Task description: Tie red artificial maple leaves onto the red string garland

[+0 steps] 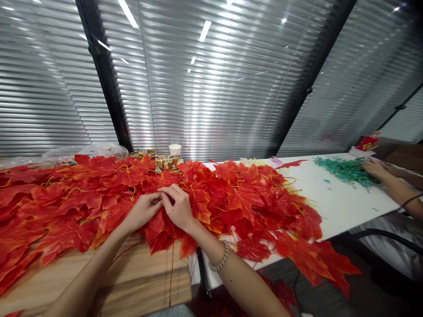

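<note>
My left hand (145, 212) and my right hand (178, 208) meet fingertip to fingertip over a heap of red artificial maple leaves (244, 198). Both are closed in a pinch. From under my right hand a thin red cord (172, 268) hangs down past the front of the wooden tabletop (148, 275). What lies between the fingertips is too small and covered to make out on the left side. Red leaves with orange edges and yellowish stems surround both hands and touch or lie just beneath them.
Gold packets (168, 164) and a white paper cup (175, 149) stand behind the leaves, with clear plastic (99, 150) to their left. On the white table (333, 215) at right, another person's hand (375, 168) touches green pieces (346, 171). Some leaves (317, 259) overhang the edge.
</note>
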A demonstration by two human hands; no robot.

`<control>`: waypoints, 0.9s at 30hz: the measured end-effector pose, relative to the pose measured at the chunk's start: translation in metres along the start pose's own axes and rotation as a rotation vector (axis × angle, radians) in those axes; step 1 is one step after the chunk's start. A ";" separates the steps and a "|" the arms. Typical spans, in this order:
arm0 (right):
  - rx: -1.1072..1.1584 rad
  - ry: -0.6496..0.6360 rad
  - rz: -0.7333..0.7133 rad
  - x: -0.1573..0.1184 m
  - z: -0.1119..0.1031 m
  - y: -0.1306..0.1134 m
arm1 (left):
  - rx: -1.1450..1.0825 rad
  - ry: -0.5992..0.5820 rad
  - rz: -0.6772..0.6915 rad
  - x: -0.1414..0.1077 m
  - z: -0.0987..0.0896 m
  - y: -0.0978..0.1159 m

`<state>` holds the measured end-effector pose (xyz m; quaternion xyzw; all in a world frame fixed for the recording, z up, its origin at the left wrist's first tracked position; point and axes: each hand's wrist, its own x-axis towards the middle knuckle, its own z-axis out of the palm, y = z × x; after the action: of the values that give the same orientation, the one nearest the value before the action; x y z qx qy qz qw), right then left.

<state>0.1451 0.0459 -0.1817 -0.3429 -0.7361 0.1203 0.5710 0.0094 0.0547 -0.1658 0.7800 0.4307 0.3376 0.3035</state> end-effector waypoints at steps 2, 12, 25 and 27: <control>-0.001 -0.003 0.005 0.000 0.001 0.001 | -0.003 -0.002 0.003 0.000 0.000 0.000; -0.038 -0.029 0.029 -0.001 0.002 0.000 | 0.005 -0.004 0.004 0.001 0.002 -0.006; -0.082 -0.053 0.063 -0.002 0.002 -0.002 | 0.066 -0.009 -0.021 0.001 0.002 -0.006; -0.083 -0.054 0.065 -0.002 0.002 -0.002 | 0.079 -0.007 -0.020 0.001 0.002 -0.006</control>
<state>0.1431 0.0432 -0.1826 -0.3865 -0.7442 0.1174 0.5321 0.0086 0.0575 -0.1713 0.7882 0.4503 0.3148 0.2774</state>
